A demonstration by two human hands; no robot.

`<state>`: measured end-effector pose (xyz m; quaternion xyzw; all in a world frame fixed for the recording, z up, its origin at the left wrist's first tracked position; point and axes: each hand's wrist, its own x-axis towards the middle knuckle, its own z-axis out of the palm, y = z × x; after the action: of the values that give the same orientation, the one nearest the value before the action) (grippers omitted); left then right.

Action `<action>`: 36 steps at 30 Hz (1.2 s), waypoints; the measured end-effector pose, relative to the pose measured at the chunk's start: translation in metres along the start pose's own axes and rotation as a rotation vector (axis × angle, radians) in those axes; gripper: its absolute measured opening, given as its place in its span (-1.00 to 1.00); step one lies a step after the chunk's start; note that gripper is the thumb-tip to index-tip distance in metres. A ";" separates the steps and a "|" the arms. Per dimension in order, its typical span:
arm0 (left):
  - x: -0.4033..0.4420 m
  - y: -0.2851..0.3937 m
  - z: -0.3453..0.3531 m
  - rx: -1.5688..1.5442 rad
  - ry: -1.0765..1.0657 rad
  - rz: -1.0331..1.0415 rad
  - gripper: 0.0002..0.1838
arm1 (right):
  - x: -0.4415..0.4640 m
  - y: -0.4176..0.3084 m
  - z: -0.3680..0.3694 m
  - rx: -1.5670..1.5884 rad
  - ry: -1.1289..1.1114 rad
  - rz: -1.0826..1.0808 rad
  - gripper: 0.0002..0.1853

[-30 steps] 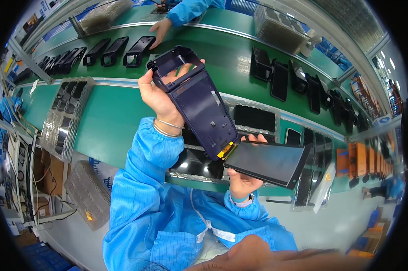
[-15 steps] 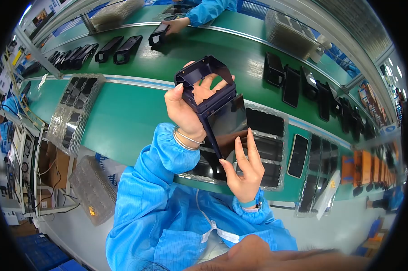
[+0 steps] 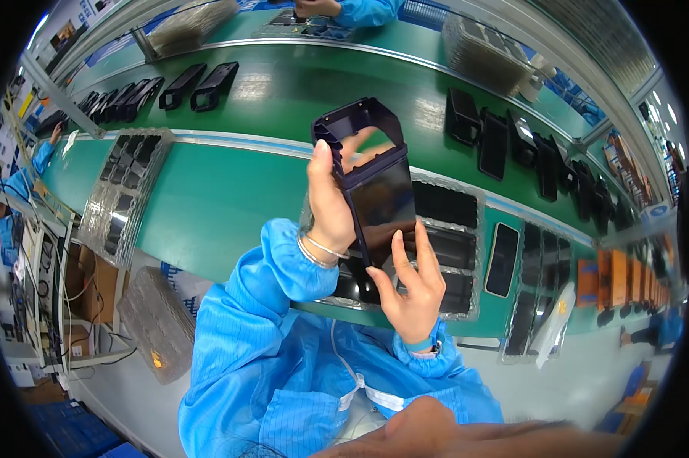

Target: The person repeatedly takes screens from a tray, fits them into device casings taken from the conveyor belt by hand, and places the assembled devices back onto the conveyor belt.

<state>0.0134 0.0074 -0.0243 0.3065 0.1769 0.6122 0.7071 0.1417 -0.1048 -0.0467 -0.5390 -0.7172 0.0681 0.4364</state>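
Note:
A dark plastic device housing (image 3: 373, 167) with an open window at its upper end is tilted up in front of me. My left hand (image 3: 331, 208) is closed around its left side, with some fingers behind the window. A glossy black display panel (image 3: 388, 208) lies against the lower part of the housing, its edges close to the frame. My right hand (image 3: 415, 296) grips the panel's lower end, thumb at the lower left corner and fingertips on the right edge. Underneath is a clear plastic tray (image 3: 474, 294) holding several dark panels.
A phone (image 3: 502, 259) lies right of the tray, beside another panel tray (image 3: 539, 294). On the left stands a stack of clear trays (image 3: 123, 195). Black devices line the green conveyor belt (image 3: 283, 99) on both sides. Across it, a co-worker's hand (image 3: 318, 8) is visible.
The housing has shifted slightly right and turned more upright. The panel has come closer into line with its frame. The co-worker's hand has drawn back, and the black device it held has left the belt.

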 end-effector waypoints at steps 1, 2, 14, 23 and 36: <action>-0.007 -0.005 0.016 0.069 0.064 0.155 -0.28 | 0.001 0.002 0.001 -0.022 0.000 0.011 -0.44; -0.015 -0.013 0.018 0.235 0.057 0.239 -0.37 | 0.002 0.004 0.002 -0.046 0.002 0.023 -0.44; -0.021 -0.033 0.001 0.414 0.038 0.218 -0.39 | -0.003 0.012 0.011 -0.103 0.021 0.059 -0.07; -0.032 0.003 0.003 1.099 -0.345 0.403 -0.29 | 0.004 0.044 0.002 1.973 -0.175 0.570 -0.12; -0.063 -0.029 0.001 1.269 -0.504 0.635 -0.70 | 0.000 0.053 0.021 1.512 0.158 0.397 -0.27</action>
<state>0.0241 -0.0566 -0.0499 0.8222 0.2320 0.4784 0.2033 0.1649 -0.0751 -0.0898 -0.2171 -0.3330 0.5760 0.7143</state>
